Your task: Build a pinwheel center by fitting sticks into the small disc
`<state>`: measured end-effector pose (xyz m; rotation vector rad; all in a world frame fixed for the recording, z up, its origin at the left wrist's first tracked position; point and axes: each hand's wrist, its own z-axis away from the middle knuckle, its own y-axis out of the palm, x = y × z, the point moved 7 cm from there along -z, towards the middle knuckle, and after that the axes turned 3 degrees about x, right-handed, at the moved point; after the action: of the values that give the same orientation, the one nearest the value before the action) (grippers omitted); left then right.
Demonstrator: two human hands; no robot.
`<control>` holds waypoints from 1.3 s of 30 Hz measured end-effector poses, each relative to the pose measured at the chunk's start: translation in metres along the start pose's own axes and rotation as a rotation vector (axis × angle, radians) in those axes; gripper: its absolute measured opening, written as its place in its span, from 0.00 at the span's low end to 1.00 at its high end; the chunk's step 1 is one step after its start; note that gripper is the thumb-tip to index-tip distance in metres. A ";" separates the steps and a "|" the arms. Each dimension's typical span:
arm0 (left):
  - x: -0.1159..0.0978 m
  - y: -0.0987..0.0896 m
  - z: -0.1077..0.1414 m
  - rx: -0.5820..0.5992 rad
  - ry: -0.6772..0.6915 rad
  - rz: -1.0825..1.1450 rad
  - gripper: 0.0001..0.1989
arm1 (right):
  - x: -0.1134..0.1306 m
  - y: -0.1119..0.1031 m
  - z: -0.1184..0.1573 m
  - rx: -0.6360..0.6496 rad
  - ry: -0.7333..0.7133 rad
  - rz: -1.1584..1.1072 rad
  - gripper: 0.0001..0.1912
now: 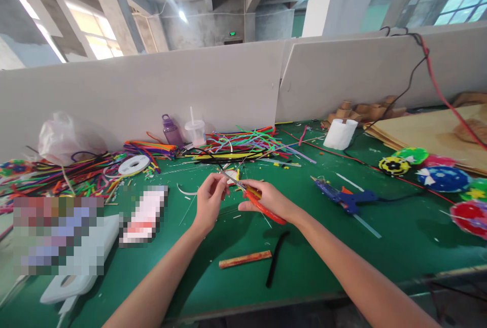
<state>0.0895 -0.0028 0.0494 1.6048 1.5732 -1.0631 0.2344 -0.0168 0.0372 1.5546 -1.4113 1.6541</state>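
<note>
My right hand (272, 200) is closed around the orange handles of a pair of scissors (264, 210), whose blades point up and left toward my other hand. With fingertips pinched, my left hand (210, 198) holds a thin black pipe cleaner (208, 153) that reaches up and left, meeting the blade tips. The exact contact between blades and pipe cleaner is too small to make out. Behind my hands lies a small white and yellow piece (233, 176). Nearer me on the green table are a short black pipe cleaner (277, 259) and a reddish-brown stick (245, 259).
A blue glue gun (342, 196) lies right, with colourful round ornaments (443, 179) beyond. Pipe cleaners (243, 143), a purple bottle (172, 130) and a lidded cup (196, 134) line the back. Left are a white spool (134, 165) and a white device (85, 262).
</note>
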 end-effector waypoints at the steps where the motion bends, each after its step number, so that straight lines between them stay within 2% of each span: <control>1: 0.000 0.000 0.000 0.003 0.000 0.000 0.09 | 0.000 0.000 0.000 -0.001 0.000 -0.001 0.32; 12: 0.001 0.001 -0.001 0.008 -0.009 0.020 0.10 | 0.002 0.000 0.000 0.006 0.001 -0.001 0.31; 21: 0.003 0.004 0.001 0.022 -0.043 0.040 0.11 | 0.008 -0.004 0.002 -0.084 -0.128 0.201 0.16; 28: 0.006 0.007 0.001 0.050 -0.046 0.082 0.10 | 0.009 -0.005 0.006 -0.142 -0.156 0.266 0.15; 34: 0.009 0.007 -0.001 0.041 -0.071 0.127 0.10 | -0.001 -0.008 0.002 -0.255 -0.107 0.089 0.17; 39: 0.010 -0.004 -0.005 -0.004 -0.076 0.141 0.08 | -0.008 -0.032 0.003 -0.418 0.006 -0.304 0.21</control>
<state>0.0855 0.0068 0.0429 1.6275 1.3900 -1.0320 0.2654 -0.0059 0.0407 1.4308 -1.3338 1.1024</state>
